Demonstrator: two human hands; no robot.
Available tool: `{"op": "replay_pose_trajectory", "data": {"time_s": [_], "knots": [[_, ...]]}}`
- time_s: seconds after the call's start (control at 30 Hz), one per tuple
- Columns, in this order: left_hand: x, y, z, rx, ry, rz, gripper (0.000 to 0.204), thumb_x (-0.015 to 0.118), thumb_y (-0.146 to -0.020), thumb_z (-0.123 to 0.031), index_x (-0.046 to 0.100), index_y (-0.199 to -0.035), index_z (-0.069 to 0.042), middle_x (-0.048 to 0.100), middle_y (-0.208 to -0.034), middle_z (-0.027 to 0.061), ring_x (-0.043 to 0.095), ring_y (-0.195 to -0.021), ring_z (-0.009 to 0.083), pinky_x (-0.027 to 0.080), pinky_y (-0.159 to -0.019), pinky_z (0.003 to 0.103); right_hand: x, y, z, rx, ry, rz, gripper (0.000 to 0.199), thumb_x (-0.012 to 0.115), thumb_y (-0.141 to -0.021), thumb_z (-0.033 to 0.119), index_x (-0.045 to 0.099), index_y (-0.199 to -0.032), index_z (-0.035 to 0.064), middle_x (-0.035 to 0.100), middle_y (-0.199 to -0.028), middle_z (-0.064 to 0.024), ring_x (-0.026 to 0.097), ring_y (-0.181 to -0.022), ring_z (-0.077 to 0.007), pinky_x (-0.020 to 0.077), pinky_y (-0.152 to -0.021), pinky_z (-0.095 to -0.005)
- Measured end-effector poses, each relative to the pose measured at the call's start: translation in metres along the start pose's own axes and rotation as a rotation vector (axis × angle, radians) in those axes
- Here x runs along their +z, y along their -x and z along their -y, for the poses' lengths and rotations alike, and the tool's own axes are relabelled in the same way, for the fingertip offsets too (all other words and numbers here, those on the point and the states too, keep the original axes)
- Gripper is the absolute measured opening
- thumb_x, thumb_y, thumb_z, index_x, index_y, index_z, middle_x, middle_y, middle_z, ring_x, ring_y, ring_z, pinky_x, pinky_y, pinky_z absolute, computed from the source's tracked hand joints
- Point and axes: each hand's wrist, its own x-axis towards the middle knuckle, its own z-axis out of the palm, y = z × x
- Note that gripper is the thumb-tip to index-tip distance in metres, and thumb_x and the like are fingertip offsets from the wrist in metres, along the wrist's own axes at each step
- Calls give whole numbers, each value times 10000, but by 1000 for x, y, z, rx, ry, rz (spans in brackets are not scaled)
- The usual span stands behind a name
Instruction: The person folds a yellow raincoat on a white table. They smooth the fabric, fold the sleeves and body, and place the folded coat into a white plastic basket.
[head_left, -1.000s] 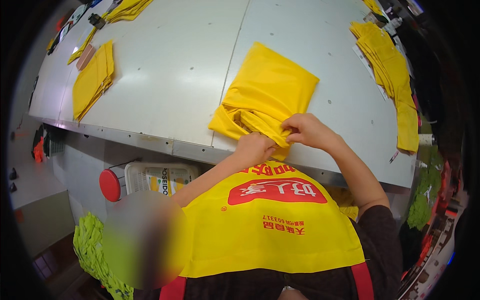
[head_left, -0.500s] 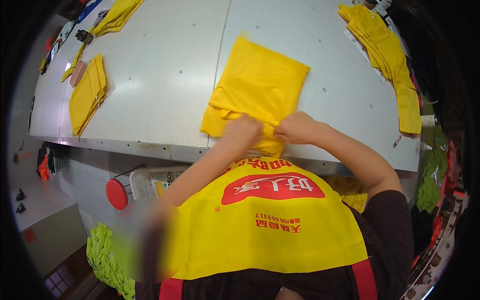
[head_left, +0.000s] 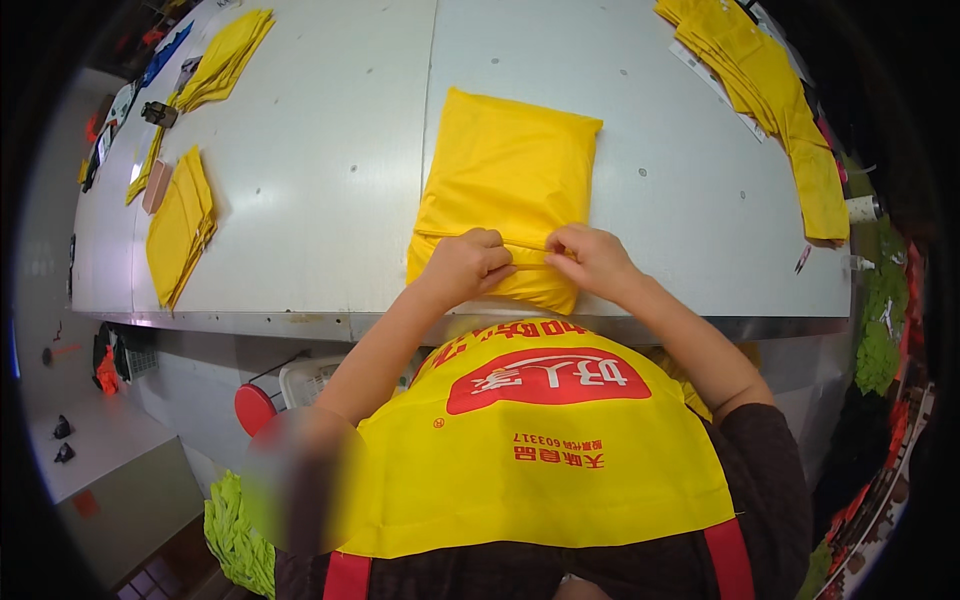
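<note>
A squarish yellow fabric bundle (head_left: 510,165) lies on the metal-topped table, its near end reaching the front edge. A raised fold runs across its lower part. My left hand (head_left: 468,266) pinches that fold on the left, thumb against curled fingers. On the right, my right hand (head_left: 597,262) pinches the same fold between thumb and fingertips, a short gap from the left hand. Whatever lies inside the bundle is hidden.
Folded yellow fabric pieces (head_left: 180,228) lie on the table (head_left: 300,200) at left, with another yellow pile (head_left: 228,62) farther back. More yellow pieces (head_left: 745,75) line the right edge, near a small thread snipper (head_left: 803,259). Below the table are a red round seat (head_left: 255,408) and a white basket (head_left: 303,382).
The bundle's far part has settled flatter and squarer on the table. My hands have turned from closed fists to fingertip pinches along the fold. The view has shifted slightly.
</note>
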Motion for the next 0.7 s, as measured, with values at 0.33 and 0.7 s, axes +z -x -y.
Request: {"op": "replay_pose_trajectory", "data": {"time_s": [0.33, 0.7], "knots": [[13, -29, 16, 213, 33, -286, 107, 705, -713, -137, 634, -755, -70, 631, -951, 67, 579, -859, 257, 454, -746, 340, 11, -27, -7, -368, 389, -127, 137, 625, -710, 74, 578, -838, 61, 571, -773, -78, 574, -734, -257, 488, -637, -337], [40, -41, -10, 192, 4, -380, 100, 695, -717, -106, 619, -759, -56, 643, -851, 83, 582, -790, 261, 454, -709, 358, 17, -4, -42, 594, 351, -236, 481, 587, -747, 65, 399, -1188, 25, 535, -1016, -225, 595, -841, -372, 510, -716, -429]]}}
